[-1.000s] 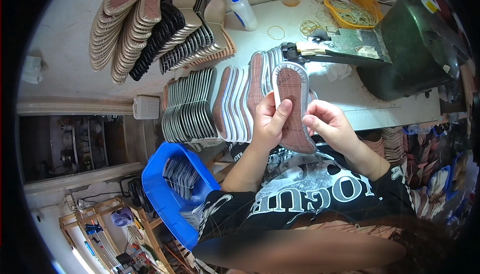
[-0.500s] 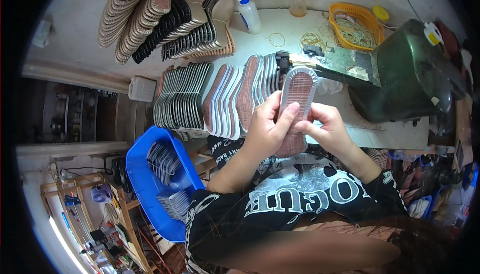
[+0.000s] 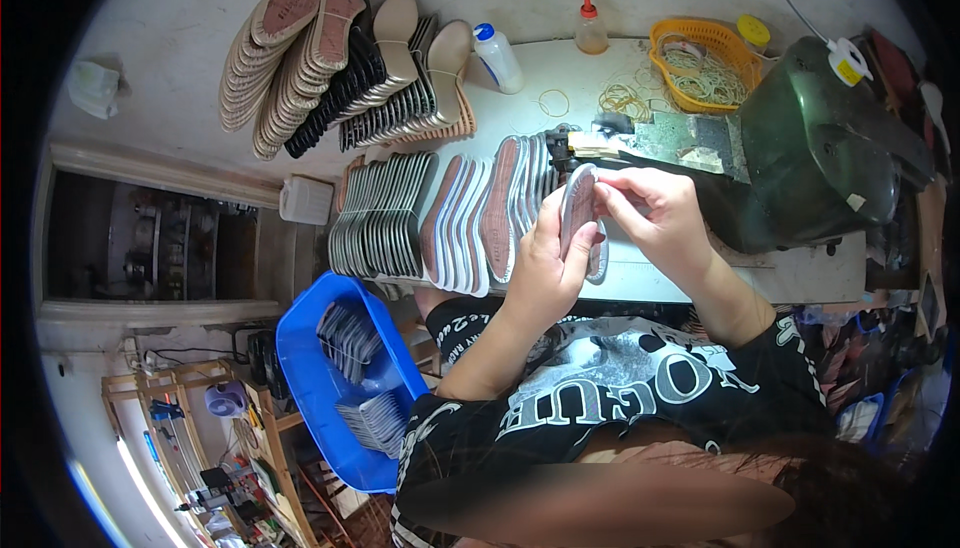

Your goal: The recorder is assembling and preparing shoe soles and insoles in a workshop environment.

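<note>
A reddish-brown shoe sole (image 3: 579, 210) with a pale grey rim stands tilted, edge toward me, over the front of the table. My left hand (image 3: 545, 266) is closed round its near part, thumb on the face. At the upper end, the thumb and fingertips of my right hand (image 3: 655, 216) pinch the rim. Another rounded sole end shows below my fingers; whether it belongs to a second sole I cannot tell. Just left of my hands, several similar soles (image 3: 498, 213) stand in a row, beside a banded stack of dark-edged ones (image 3: 382, 216).
A green machine (image 3: 815, 158) with a flat arm occupies the right of the table. Farther back are a yellow basket (image 3: 745, 61) of rubber bands, a red-tipped bottle (image 3: 591, 33), a blue-capped bottle (image 3: 497, 58) and bundled soles (image 3: 335, 38). A blue tub (image 3: 300, 378) sits lower left.
The sole has turned from face-on to nearly edge-on and tipped lower. My right hand has moved up from its lower side to the upper end. The whole view has shifted slightly.
</note>
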